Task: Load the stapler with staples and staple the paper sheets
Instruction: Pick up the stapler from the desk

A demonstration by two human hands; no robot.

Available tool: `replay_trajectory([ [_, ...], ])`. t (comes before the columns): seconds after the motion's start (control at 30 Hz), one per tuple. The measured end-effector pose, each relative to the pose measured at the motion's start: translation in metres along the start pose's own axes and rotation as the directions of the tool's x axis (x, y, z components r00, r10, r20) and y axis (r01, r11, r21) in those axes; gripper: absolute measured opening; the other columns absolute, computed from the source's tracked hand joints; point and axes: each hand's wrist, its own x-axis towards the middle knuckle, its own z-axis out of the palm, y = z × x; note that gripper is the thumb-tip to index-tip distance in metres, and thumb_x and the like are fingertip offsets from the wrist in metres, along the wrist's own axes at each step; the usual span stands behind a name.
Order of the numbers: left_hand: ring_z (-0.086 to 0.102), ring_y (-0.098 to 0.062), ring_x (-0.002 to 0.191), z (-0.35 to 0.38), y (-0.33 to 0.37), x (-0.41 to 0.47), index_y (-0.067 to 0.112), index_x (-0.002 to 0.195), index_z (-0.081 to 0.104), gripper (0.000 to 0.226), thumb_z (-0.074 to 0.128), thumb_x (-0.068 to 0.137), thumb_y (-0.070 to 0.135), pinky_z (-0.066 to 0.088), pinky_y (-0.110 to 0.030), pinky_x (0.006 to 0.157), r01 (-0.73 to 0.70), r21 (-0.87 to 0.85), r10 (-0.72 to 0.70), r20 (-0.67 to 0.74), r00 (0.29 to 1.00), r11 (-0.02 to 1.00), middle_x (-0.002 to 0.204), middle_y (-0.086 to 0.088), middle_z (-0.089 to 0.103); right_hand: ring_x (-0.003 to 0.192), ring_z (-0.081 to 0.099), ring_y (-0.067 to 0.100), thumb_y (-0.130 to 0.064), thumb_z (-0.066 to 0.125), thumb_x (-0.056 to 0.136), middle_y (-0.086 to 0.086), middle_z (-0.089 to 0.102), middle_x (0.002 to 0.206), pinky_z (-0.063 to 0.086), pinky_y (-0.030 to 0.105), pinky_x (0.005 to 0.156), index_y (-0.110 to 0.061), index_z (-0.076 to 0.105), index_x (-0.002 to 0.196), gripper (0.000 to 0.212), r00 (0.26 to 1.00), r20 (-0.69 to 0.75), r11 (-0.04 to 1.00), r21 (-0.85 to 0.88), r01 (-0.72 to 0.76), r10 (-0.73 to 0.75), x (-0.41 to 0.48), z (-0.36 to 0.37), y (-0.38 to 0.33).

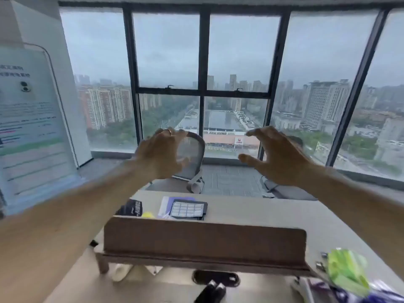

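Both hands, left hand [160,155] and right hand [277,157], spread empty above brown divider [203,241]

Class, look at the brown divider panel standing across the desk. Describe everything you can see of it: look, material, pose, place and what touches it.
The divider panel is a wide, low brown board with rounded top corners, seemingly felt-covered or wooden. It stands upright across the light desk, held along its bottom edge by a darker rail. Behind it lie a dark card printed with a grid and a black pouch. Neither hand touches it.
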Motion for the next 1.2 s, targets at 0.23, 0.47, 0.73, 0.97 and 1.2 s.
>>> replay_trajectory([
  [0.23,0.050,-0.029,0.138,0.162,0.019,-0.077,0.025,0.150,0.044,0.070,0.057,0.092,0.064,0.047,-0.048,0.108,-0.005,-0.019,0.008,0.160,0.987,1.000,0.150,-0.004,0.054,0.142,0.046,0.025,-0.065,0.059,0.091,0.000,0.047,0.153,0.046,0.053,0.111,-0.031,0.043,0.147,0.068,0.985,0.173,0.999,0.032,-0.003,-0.002,-0.081,0.165,0.037],
  [0.47,0.046,-0.026,0.139,0.291,0.012,-0.166,0.030,0.152,0.041,0.070,0.055,0.092,0.064,0.045,-0.047,0.109,0.017,-0.029,-0.008,0.291,0.957,0.999,0.153,-0.001,0.049,0.138,0.045,0.020,-0.064,0.058,0.091,-0.006,0.046,0.149,0.048,0.045,0.105,-0.032,0.046,0.145,0.064,0.962,0.264,0.994,0.068,-0.087,0.066,-0.167,0.290,0.054],
  [0.73,0.040,-0.023,0.143,0.382,0.010,-0.274,0.031,0.150,0.042,0.068,0.053,0.092,0.065,0.042,-0.043,0.106,0.017,-0.032,-0.007,0.288,0.957,0.999,0.154,0.003,0.046,0.135,0.046,0.026,-0.073,0.049,0.083,-0.004,0.048,0.146,0.048,0.051,0.104,-0.031,0.046,0.143,0.073,0.962,0.262,0.994,0.057,-0.097,0.079,-0.277,0.383,0.055],
  [0.97,0.038,-0.025,0.147,0.403,0.032,-0.383,0.032,0.151,0.043,0.069,0.060,0.092,0.063,0.043,-0.044,0.107,0.012,-0.124,0.009,0.167,0.986,0.992,0.155,-0.001,0.048,0.143,0.040,0.023,-0.060,0.060,0.092,-0.004,0.044,0.152,0.046,0.051,0.108,-0.028,0.043,0.149,0.067,0.981,0.177,0.997,-0.011,-0.081,0.081,-0.395,0.399,0.028],
  [1.2,0.038,-0.018,0.146,0.433,0.028,-0.462,0.031,0.154,0.039,0.074,0.052,0.092,0.068,0.038,-0.038,0.116,0.016,-0.127,0.017,0.254,0.967,0.992,0.156,0.006,0.044,0.144,0.037,0.020,-0.063,0.055,0.095,-0.008,0.041,0.154,0.043,0.041,0.111,-0.032,0.037,0.152,0.067,0.960,0.266,0.996,0.011,-0.090,0.084,-0.444,0.436,0.015],
])
